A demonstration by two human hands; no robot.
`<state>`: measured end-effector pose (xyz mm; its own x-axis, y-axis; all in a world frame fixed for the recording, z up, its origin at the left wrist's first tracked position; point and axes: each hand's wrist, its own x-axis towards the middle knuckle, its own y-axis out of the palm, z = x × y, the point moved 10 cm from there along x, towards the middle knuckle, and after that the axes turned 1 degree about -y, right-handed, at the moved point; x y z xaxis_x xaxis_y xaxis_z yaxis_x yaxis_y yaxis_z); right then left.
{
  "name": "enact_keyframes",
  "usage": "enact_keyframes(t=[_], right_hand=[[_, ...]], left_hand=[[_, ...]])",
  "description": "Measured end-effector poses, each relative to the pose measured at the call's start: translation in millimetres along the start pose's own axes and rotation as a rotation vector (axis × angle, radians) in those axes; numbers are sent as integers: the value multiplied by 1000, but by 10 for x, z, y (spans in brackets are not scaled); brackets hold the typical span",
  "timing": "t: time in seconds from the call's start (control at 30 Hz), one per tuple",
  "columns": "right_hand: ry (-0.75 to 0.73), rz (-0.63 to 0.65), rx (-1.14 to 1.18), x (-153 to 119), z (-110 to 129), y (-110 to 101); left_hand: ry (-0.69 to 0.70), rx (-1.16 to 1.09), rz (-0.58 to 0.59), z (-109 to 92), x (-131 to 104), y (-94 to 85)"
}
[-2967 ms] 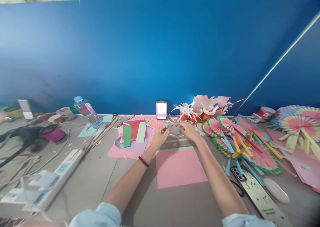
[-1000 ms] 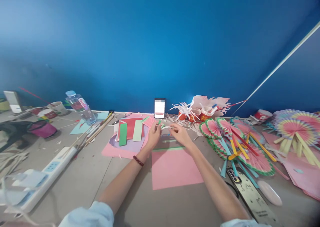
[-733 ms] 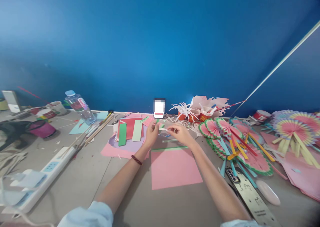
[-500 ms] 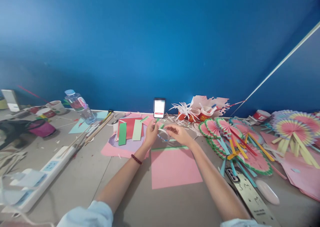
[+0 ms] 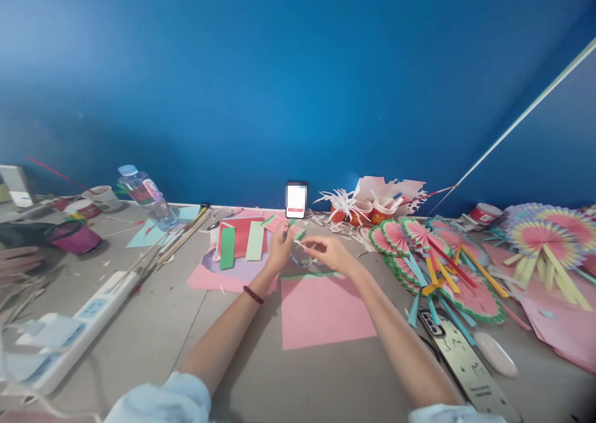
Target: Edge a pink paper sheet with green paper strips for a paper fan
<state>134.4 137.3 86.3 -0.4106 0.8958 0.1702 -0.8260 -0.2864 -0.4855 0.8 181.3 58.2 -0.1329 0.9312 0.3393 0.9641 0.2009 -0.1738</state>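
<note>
My left hand (image 5: 280, 249) is closed around a pleated strip of pink paper with green edges (image 5: 270, 223), which sticks out on both sides of the fingers. My right hand (image 5: 331, 253) pinches a thin white strip (image 5: 300, 244) running toward the pleated paper, and a loop with blue marks (image 5: 302, 263) hangs below it. Whether the white strip is tape or paper I cannot tell. Beneath the hands, nearer to me, a pink sheet with a green strip along its far edge (image 5: 326, 314) lies flat on the table.
Left of my hands are green paper strips (image 5: 228, 249) on stacked sheets, wooden sticks (image 5: 184, 240), a bottle (image 5: 148, 196) and a power strip (image 5: 93, 308). Folded paper fans (image 5: 433, 243) and a phone (image 5: 465, 361) lie right. Another person's hand (image 5: 19, 259) shows far left.
My right hand has drawn slightly closer to the left, and the white strip, curved before, now looks straighter. At far left another person's hand has come into view.
</note>
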Motion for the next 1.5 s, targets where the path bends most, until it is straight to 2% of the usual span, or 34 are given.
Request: enact_keyframes(t=[0.23, 0.57, 0.77, 1.1, 1.23, 1.5], right_hand=[[1, 34, -16, -9, -45, 47], [-5, 0, -70, -12, -64, 16], [15, -42, -136, -14, -108, -25], [-22, 5, -110, -3, 9, 33], [-37, -30, -47, 7, 28, 8], [-117, -117, 112, 4, 186, -79]], left_hand=[[33, 105, 48, -29, -4, 52], [65, 285, 45, -96, -26, 39], [107, 319, 26, -161, -37, 19], [29, 194, -19, -120, 12, -75], [8, 83, -35, -55, 34, -95], [-116, -172, -33, 167, 79, -72]])
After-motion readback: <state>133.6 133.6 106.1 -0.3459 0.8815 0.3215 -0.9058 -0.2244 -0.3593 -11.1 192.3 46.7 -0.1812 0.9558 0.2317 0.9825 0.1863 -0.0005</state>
